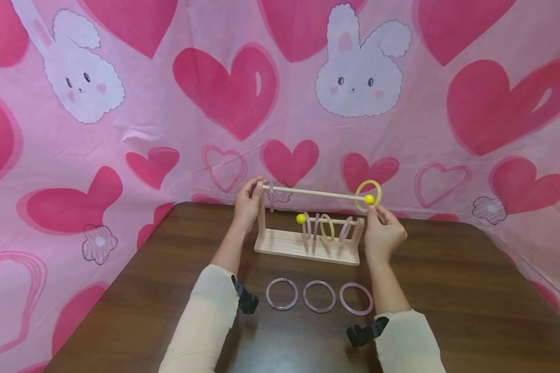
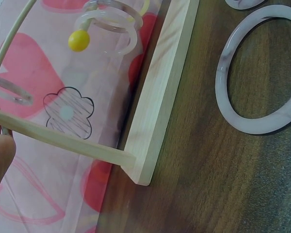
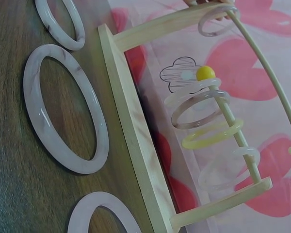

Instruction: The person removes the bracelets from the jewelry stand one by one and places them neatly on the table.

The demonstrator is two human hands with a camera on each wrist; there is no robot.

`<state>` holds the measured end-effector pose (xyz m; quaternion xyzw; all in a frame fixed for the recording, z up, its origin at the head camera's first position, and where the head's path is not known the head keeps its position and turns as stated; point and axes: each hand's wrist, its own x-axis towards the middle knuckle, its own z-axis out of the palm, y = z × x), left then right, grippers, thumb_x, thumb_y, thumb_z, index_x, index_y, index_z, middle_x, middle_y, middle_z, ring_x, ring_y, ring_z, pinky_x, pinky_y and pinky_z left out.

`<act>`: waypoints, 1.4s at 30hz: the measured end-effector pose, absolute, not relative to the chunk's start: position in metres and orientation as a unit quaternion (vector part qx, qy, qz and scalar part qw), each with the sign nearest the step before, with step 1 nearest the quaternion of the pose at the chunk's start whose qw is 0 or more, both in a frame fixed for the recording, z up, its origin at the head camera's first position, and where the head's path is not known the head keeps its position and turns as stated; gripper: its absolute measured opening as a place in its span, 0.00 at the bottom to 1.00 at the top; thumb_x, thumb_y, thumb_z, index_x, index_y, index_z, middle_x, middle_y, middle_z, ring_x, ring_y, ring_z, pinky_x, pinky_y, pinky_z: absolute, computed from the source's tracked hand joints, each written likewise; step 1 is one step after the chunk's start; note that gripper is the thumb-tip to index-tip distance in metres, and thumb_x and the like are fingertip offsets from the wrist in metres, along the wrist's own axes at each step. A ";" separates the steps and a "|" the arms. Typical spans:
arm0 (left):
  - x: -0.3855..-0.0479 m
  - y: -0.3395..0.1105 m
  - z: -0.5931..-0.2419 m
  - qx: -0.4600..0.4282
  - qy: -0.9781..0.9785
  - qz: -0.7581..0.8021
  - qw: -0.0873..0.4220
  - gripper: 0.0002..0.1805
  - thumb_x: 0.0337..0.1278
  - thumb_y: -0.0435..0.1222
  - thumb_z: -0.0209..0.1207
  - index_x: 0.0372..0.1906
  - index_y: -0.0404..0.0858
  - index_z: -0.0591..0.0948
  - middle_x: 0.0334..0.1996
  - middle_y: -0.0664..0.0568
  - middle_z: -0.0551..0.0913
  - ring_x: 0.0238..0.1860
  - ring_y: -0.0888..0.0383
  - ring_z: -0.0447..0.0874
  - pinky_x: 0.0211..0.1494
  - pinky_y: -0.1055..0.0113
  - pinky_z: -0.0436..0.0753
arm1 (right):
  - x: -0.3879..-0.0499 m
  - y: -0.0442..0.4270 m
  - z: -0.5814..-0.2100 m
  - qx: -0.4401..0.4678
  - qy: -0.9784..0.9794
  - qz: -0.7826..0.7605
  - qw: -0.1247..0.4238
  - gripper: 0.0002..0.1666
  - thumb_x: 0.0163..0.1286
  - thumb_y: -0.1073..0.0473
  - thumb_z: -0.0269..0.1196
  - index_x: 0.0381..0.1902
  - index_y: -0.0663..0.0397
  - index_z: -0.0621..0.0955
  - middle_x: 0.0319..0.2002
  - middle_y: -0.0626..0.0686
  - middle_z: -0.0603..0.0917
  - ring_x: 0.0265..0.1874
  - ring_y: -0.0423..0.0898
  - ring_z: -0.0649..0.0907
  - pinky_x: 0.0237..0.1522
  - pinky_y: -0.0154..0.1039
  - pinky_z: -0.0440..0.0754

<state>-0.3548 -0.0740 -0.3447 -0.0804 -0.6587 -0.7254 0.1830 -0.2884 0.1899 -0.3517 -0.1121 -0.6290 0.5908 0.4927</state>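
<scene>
the left hand (image 1: 247, 210) grips a pale wooden post (image 1: 261, 216). the right hand (image 1: 382, 234) pinches a glossy yellow ring (image 1: 379, 191) beside a yellow ball (image 1: 369, 199).

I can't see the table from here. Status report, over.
Left hand gripping top of tall post. Right hand pinching yellow ring by yellow ball on upper rod. Nothing visibly blocking the ball end.

The rack (image 1: 303, 244) at the left hand (image 1: 248, 206) looked smooth, matt wood, the ball (image 1: 369, 199) at the right hand (image 1: 383, 234) glossy plastic, the rings (image 3: 32, 102) below both polished, the backdrop (image 1: 298, 122) beyond creased cloth.
</scene>
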 end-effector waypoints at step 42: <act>-0.355 -0.073 -0.344 -0.096 -0.654 -0.724 0.198 0.17 0.64 0.33 0.51 0.54 0.30 0.74 0.53 0.39 0.77 0.54 0.52 0.73 0.58 0.64 0.71 | -0.287 0.210 -0.357 -0.141 -0.555 0.696 0.433 0.10 0.56 0.72 0.60 0.36 0.73 0.83 0.19 0.46 0.84 0.16 0.35 0.81 0.24 0.29 0.81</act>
